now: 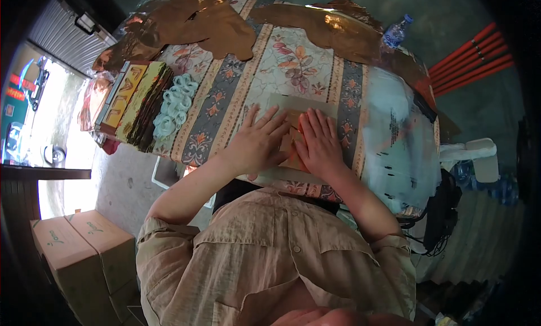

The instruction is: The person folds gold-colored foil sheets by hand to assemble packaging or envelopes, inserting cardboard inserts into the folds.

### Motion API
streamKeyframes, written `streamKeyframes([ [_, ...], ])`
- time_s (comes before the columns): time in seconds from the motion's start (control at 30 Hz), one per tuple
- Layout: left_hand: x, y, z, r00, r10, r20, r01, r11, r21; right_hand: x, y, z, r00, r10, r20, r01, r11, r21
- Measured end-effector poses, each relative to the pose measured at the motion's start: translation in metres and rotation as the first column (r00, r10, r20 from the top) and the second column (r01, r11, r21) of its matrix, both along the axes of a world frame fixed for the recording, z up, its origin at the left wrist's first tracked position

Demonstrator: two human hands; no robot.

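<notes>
On the patterned tablecloth, a grey-beige flat sheet (294, 102) lies in front of my body. An orange-brown piece (292, 155), perhaps paper or card, rests on top of it, partly covered by my fingers. My left hand (258, 141) lies palm down over its left side, with fingers spread. Across from it, my right hand (321, 144) presses flat along the right side, fingers stretched out. What is under the palms is hidden.
Stacked yellow patterned pieces (143, 103) and pale looped cords (176, 103) stand left. Clear plastic bags (397, 140) lie right. Shiny gold-brown sheets (197, 23) cover the far edge near a water bottle (396, 32). Cardboard boxes (84, 241) sit on the floor.
</notes>
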State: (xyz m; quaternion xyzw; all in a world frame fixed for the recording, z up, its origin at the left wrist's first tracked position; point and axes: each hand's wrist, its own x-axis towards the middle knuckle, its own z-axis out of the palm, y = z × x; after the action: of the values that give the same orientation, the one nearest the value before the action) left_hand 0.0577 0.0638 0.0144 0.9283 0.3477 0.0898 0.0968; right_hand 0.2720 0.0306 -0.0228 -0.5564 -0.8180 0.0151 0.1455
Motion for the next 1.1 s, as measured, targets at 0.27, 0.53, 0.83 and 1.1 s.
streamKeyframes([
  [0.27,-0.002,0.002,-0.006,1.0,-0.025,0.018,0.025,0.999,-0.041,0.013,0.004,-0.003,0.986,0.03,-0.163,-0.047,0.994,-0.098],
  [0.53,-0.002,0.002,-0.008,1.0,-0.022,0.009,0.022,0.999,-0.024,0.063,0.008,0.041,0.975,0.221,0.002,-0.203,0.896,-0.395],
  [0.83,-0.001,0.0,-0.003,1.0,-0.014,-0.017,0.013,0.999,-0.042,0.079,0.011,0.047,0.964,0.241,0.108,-0.163,0.865,-0.475],
  [1.1,-0.002,0.001,0.0,0.998,0.002,0.061,0.006,0.993,-0.118,0.08,0.011,0.04,0.962,0.261,0.076,-0.198,0.864,-0.462],
])
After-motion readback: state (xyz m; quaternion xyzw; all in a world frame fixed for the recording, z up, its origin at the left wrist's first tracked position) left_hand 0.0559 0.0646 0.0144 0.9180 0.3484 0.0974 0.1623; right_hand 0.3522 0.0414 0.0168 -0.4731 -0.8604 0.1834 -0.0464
